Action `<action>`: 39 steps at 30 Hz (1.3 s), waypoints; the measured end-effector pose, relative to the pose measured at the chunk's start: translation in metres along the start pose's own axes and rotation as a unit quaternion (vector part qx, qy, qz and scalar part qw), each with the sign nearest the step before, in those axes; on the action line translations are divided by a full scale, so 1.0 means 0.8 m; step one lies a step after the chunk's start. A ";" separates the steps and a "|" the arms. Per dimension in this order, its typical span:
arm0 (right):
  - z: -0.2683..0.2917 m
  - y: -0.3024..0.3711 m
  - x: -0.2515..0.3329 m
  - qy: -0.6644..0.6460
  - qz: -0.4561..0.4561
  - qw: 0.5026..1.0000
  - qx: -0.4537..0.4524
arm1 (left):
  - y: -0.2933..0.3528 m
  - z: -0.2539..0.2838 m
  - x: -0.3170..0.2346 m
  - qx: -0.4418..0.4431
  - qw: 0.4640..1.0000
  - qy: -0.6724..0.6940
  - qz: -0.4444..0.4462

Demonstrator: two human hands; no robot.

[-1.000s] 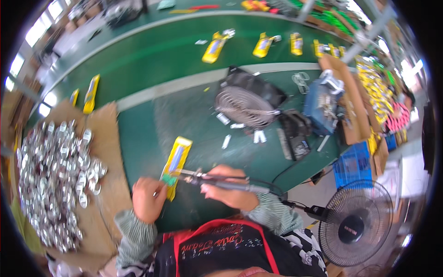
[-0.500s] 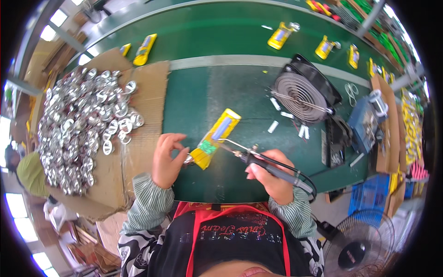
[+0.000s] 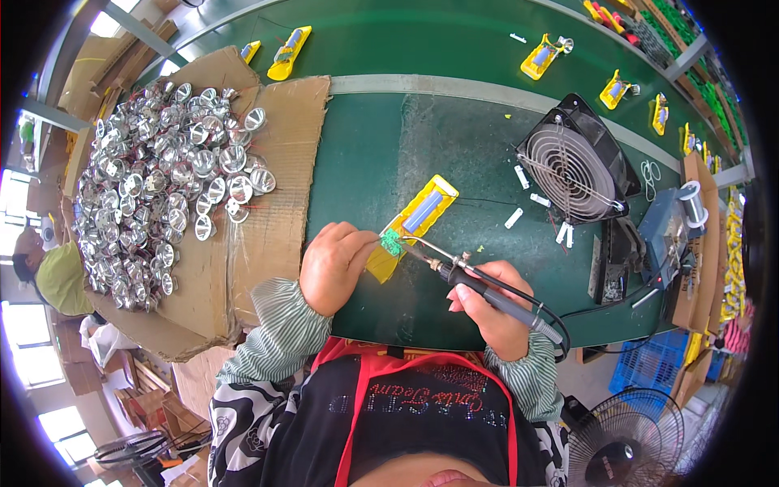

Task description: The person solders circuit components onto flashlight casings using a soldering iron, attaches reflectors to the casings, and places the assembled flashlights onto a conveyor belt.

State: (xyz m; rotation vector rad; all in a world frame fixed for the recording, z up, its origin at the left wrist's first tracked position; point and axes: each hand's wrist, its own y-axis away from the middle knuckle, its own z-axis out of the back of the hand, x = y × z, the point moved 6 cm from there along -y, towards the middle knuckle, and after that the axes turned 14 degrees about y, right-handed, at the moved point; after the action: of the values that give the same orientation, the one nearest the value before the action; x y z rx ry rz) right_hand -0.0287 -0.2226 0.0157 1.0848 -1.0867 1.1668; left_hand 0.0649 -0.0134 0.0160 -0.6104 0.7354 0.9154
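A yellow plastic housing (image 3: 415, 223) with a grey cell in it lies on the green table (image 3: 365, 154). A small green circuit board (image 3: 393, 242) sits at its near end. My left hand (image 3: 334, 264) rests on the table and holds the board and housing with its fingertips. My right hand (image 3: 488, 302) grips a black-handled soldering iron (image 3: 479, 280), whose metal tip points left and touches the green board.
A heap of several shiny round reflectors (image 3: 154, 178) lies on cardboard (image 3: 284, 154) at the left. A black fan (image 3: 574, 166) faces up at the right, with a solder spool (image 3: 692, 201) beyond. More yellow housings (image 3: 542, 57) lie on the far belt. A floor fan (image 3: 623, 438) stands lower right.
The view has swung left and down, so the table sits more centred. My left hand has closed in on the housing's near end, and the iron's tip has come onto the green board.
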 end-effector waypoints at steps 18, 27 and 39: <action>-0.014 -0.019 -0.026 -0.015 -0.020 1.000 0.014 | -0.009 -0.013 0.012 0.051 0.997 0.061 -0.010; -0.013 -0.021 -0.029 -0.004 -0.032 0.999 0.022 | -0.010 -0.014 0.012 0.059 0.996 0.061 0.002; 0.013 -0.012 0.006 -0.022 0.044 0.999 -0.011 | -0.003 -0.012 0.020 0.058 0.997 0.039 0.024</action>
State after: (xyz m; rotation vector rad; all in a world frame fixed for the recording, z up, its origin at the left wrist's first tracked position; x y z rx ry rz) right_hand -0.0195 -0.2326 0.0212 1.0599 -1.1884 1.2019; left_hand 0.0702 -0.0140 -0.0017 -0.5307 0.8712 0.8899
